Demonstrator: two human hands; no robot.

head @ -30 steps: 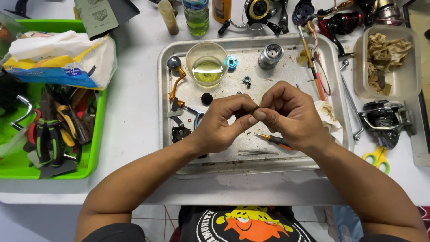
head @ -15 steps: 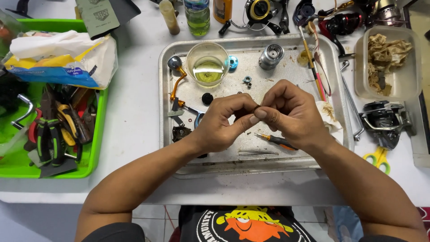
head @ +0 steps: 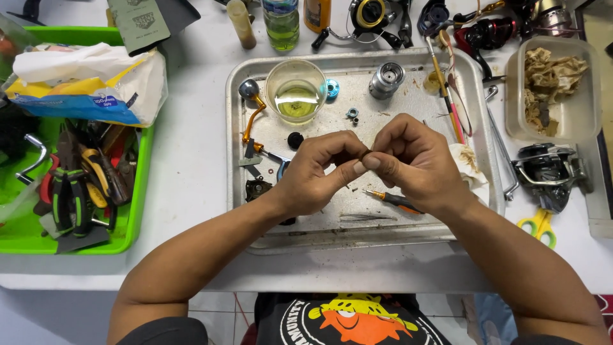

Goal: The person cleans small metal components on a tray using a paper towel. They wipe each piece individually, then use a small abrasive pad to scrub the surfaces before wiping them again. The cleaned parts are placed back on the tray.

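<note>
**Two hands pinch a tiny dark part over a metal tray**

The left hand (head: 313, 176) and the right hand (head: 415, 163) meet fingertip to fingertip above the middle of a dull, scuffed metal tray (head: 255, 236), which lies on the white table (head: 191, 160). Between thumbs and forefingers they pinch a small dark part (head: 363, 155); it is too tiny and too covered to tell its shape. The other fingers curl inward.

On the tray, far from the hands, stands a clear plastic cup (head: 295, 89) holding yellowish liquid, with a ribbed silver spool (head: 386, 80) to its right and a small blue ring (head: 332, 88) between them. A curved orange handle with a grey knob (head: 251, 105) lies at the tray's left. Just near the right hand rests a thin screwdriver with an orange and black grip (head: 393, 200).

Left of the tray, a bright green plastic bin (head: 137, 211) holds pliers (head: 70, 198) and a crumpled tissue pack (head: 83, 83). To the right sit a translucent tub of stained rags (head: 552, 86), a fishing reel (head: 549, 172) and yellow-handled scissors (head: 539, 225).
</note>
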